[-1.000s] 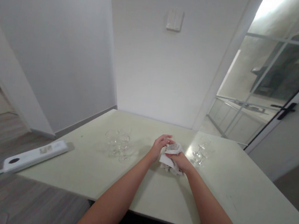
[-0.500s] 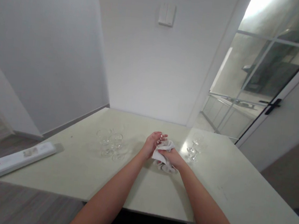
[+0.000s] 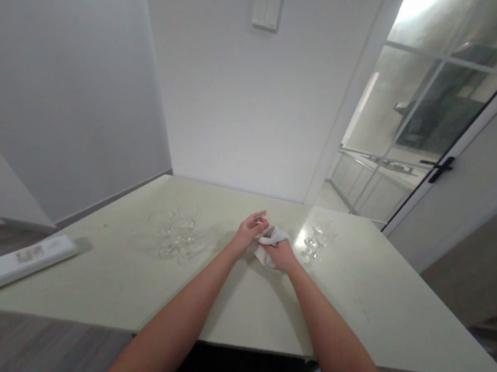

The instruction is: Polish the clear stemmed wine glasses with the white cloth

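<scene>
Over the middle of the table (image 3: 236,303), my left hand (image 3: 246,237) is closed on a clear glass (image 3: 259,221). Only a small shiny part of that glass shows between the fingers; the remainder is hidden by the hand and cloth. My right hand (image 3: 282,254) grips a crumpled white cloth (image 3: 272,236), which is bunched against the glass right beside my left fingers. To the left stand several clear stemmed glasses (image 3: 182,225) close together. On the right, more stemmed glasses (image 3: 313,244) stand near a bright reflection.
A long white bar-shaped object (image 3: 13,268) with a dark oval lies across the table's left edge. Behind the table rises a white wall (image 3: 239,108) with a switch plate (image 3: 266,7). A glass-paned door with a black handle (image 3: 441,169) is at right.
The view has shifted slightly, moving the scene leftward. My left hand has turned around the glass, and the cloth has changed shape in my right hand. Both glass groups stay in place.
</scene>
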Tool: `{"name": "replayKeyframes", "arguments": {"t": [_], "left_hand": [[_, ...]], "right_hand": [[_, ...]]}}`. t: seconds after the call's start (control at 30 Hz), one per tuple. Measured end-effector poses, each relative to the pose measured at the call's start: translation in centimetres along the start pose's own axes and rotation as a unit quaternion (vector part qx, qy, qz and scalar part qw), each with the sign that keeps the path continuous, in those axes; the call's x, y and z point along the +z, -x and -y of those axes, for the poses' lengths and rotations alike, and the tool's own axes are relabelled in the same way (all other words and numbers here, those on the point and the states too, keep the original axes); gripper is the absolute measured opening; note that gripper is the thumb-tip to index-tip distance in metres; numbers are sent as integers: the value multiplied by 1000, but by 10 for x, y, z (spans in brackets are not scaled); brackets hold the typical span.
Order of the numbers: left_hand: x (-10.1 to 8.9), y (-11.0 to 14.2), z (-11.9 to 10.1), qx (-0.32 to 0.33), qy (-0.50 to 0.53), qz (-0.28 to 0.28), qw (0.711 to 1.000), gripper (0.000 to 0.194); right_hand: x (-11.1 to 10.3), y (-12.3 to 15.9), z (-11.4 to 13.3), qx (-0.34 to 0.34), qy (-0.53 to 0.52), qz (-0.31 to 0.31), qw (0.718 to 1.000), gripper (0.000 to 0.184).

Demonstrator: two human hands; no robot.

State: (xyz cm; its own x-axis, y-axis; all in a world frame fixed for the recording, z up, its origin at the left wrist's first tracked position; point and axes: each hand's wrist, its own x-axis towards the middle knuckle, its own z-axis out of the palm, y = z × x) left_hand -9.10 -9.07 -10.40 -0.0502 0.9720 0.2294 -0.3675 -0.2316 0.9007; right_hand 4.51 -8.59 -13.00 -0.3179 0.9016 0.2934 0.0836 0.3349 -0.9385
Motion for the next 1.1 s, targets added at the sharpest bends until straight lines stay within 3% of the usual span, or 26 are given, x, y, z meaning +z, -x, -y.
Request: {"name": "replayKeyframes", "arguments": {"t": [0.07,0.17,0.23,0.37,0.43,0.5,0.6,0.7,0.9,1.1], "left_hand": [[0,-1,3,6,-21,-43,999,56],[-4,-6,5,-9,31,-59,998,53],[-7,-8,2,3,73,-56,996,52],[-10,-7,-7,88,88,-72,990,54],[-8,-4,-9,128,57,-68,988,57],[-5,-1,-9,133,17,-24,991,62],[-1,4,-5,100,-27,68,992,71],[0,6,0,90,-68,108,988,72],[5,12,-4,142,-158,119,970,71],[9,16,-17,199,-215,98,951,72]], "right_hand": [[0,-1,-3,-10,9,4,1000,30],[1,-4,-8,59,-85,-10,995,36],[2,-6,-9,91,-157,-59,982,40],[2,-10,-6,129,-251,-174,943,43],[4,-10,-3,157,-301,-147,929,43],[6,-9,-2,174,-334,-101,921,41],[12,-8,-8,171,-316,-82,930,34],[15,-8,-20,147,-263,-92,949,32],[10,-9,-25,123,-209,-158,957,33],[-1,-10,-13,54,-140,-157,976,31]]}}
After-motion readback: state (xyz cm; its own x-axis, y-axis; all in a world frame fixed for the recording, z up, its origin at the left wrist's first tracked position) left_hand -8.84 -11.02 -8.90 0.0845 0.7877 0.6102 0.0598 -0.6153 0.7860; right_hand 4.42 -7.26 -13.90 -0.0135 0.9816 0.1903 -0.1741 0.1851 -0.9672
